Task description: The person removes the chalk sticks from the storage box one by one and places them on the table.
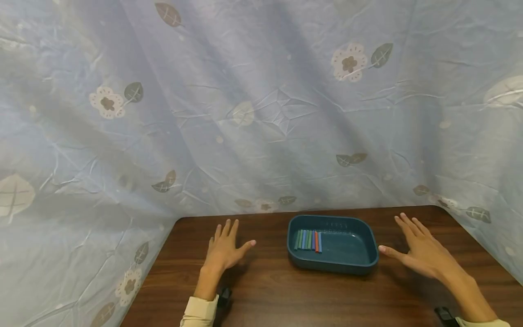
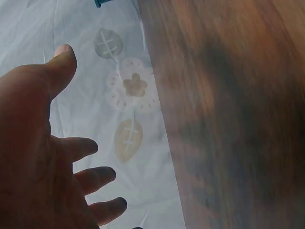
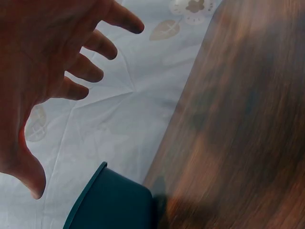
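Note:
A dark teal rectangular tray (image 1: pixel 351 252) stands on the brown wooden table. Several thin coloured sticks, green, blue, purple and one red (image 1: pixel 316 242), lie side by side at its left end; their exact kind is too small to tell. To the left of the tray, my left hand (image 1: pixel 224 250) is held over the table with fingers spread, touching nothing. My right hand (image 1: pixel 426 252) hovers just right of the tray, fingers spread, thumb near the rim but apart from it. In the right wrist view, a corner of the tray (image 3: pixel 116 200) shows below that hand.
The wooden table (image 1: pixel 265 290) has rounded far corners. A pale cloth (image 1: pixel 261 113) printed with flowers and leaves hangs behind it and at both sides. Dark wrist straps (image 1: pixel 224 297) sit at the cuffs of light sleeves (image 1: pixel 200 311).

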A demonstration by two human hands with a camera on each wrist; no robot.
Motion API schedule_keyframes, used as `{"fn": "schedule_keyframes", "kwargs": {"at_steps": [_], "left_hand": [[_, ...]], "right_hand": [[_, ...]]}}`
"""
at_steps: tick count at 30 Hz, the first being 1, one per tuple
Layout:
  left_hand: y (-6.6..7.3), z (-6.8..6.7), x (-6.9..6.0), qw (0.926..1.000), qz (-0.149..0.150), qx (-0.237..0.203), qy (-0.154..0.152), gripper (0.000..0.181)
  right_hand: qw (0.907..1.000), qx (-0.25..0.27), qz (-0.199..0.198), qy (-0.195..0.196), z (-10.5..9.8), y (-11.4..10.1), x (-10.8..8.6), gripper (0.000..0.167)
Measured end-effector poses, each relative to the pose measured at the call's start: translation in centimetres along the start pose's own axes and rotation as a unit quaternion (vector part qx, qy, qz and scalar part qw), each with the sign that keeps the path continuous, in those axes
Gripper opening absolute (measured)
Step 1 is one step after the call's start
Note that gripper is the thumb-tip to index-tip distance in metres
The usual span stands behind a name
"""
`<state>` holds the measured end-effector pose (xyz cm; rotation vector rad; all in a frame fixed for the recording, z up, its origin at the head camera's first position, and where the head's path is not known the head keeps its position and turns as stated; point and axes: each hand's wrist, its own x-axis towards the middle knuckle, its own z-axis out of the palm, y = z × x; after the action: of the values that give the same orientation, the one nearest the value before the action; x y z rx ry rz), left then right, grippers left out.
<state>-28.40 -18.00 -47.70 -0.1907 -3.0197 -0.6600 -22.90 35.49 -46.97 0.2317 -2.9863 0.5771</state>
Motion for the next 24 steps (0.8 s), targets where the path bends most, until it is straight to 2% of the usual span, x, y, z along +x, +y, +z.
{"fn": "schedule_keyframes", "kwargs": {"at_steps": [24], "left_hand": [[2.7, 2.4, 1.3, 0.9950, 0.067, -0.068, -0.028, 0.090]], "right_hand": [[0.9964, 0.051, -0.063, 0.025, 0.7, -3.7, 0.9, 0.104]]}}
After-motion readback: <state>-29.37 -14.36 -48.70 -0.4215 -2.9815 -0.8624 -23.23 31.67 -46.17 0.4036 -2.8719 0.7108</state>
